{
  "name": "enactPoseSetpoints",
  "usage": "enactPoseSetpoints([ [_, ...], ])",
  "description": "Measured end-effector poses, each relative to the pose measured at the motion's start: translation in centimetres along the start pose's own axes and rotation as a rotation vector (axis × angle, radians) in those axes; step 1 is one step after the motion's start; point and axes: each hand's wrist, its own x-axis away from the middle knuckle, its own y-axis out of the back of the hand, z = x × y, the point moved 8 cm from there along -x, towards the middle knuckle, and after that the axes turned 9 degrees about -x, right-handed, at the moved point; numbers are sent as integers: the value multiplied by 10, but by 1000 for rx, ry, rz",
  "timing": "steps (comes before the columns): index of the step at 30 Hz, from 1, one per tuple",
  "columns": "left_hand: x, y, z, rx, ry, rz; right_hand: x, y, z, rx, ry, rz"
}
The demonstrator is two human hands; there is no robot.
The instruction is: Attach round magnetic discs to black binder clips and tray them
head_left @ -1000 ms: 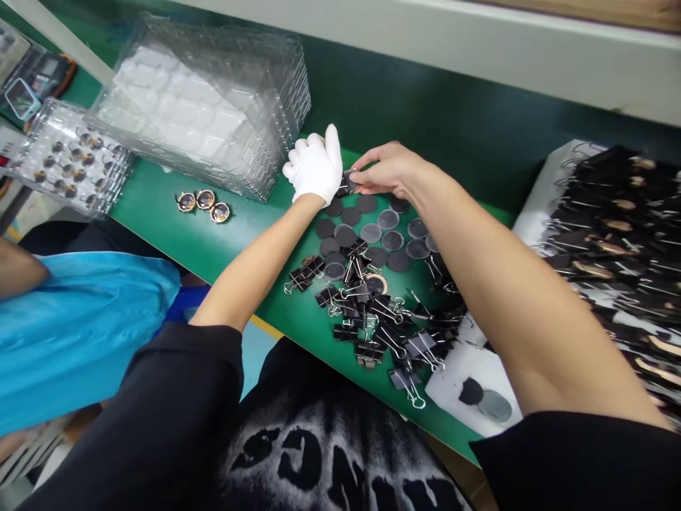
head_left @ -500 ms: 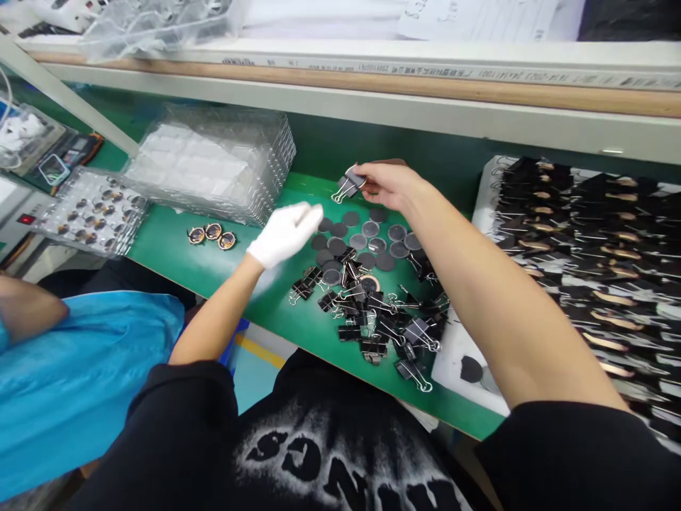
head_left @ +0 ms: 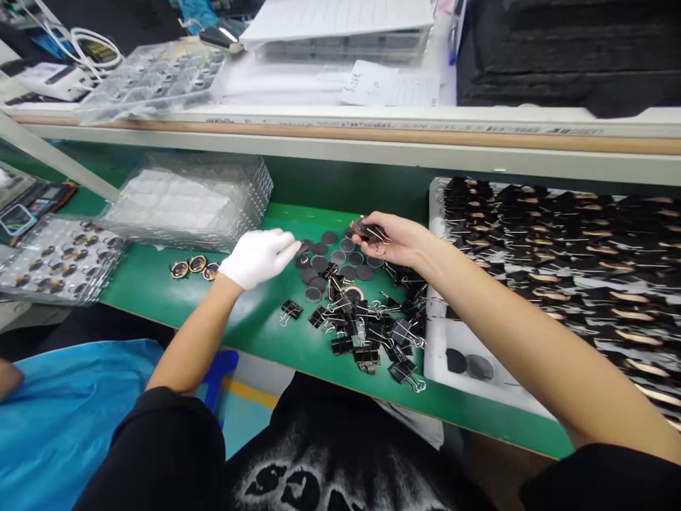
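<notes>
My left hand (head_left: 260,257), in a white glove, is closed with its fingertips at the left edge of a spread of dark round discs (head_left: 319,249). Anything pinched in those fingertips is too small to make out. My bare right hand (head_left: 396,238) grips a black binder clip (head_left: 371,231) with wire handles, raised above the discs; a copper-coloured edge shows beside it. Nearer me lies a heap of black binder clips (head_left: 367,330), with a copper-rimmed disc (head_left: 354,294) among them. One binder clip (head_left: 290,310) lies apart on the left.
On the right, a white foam tray (head_left: 437,348) carries rows of clipped parts. Several copper-coloured rings (head_left: 196,264) lie left of my glove, before stacked clear trays (head_left: 186,199). A shelf edge (head_left: 330,145) crosses above the green bench. A person in blue (head_left: 79,397) sits at left.
My right hand has turned, so the binder clip now points toward the palm side with its handles to the right. The camera view has tilted up and shifted right; my left hand stays near the discs.
</notes>
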Motion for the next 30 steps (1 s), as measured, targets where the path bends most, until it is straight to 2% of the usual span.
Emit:
enactPoseSetpoints([
  [2,-33,-12,16,-14,26,-4,3,1,1,57,12,-9],
  [5,-78,-37,20,25,-127,55,1,4,6,137,83,-22],
  [7,-96,-49,20,61,-199,81,-1,8,11,175,135,-18],
  [8,-101,-53,22,99,-180,84,-3,10,13,189,156,-13],
  [11,-107,-60,31,284,8,83,-11,16,21,216,189,-14],
  [13,-108,-65,30,381,96,103,-19,19,26,221,198,-31],
  [17,-112,-70,15,492,86,109,-38,17,30,212,217,-54],
  [21,-109,-55,17,591,220,-34,-47,5,23,207,226,33],
  [24,-100,-29,7,682,304,-163,-38,-7,22,182,285,161],
  [27,-89,6,-14,913,269,-280,-12,-11,27,188,374,252],
  [30,-80,32,-32,1043,238,-257,29,-5,41,365,546,247],
])
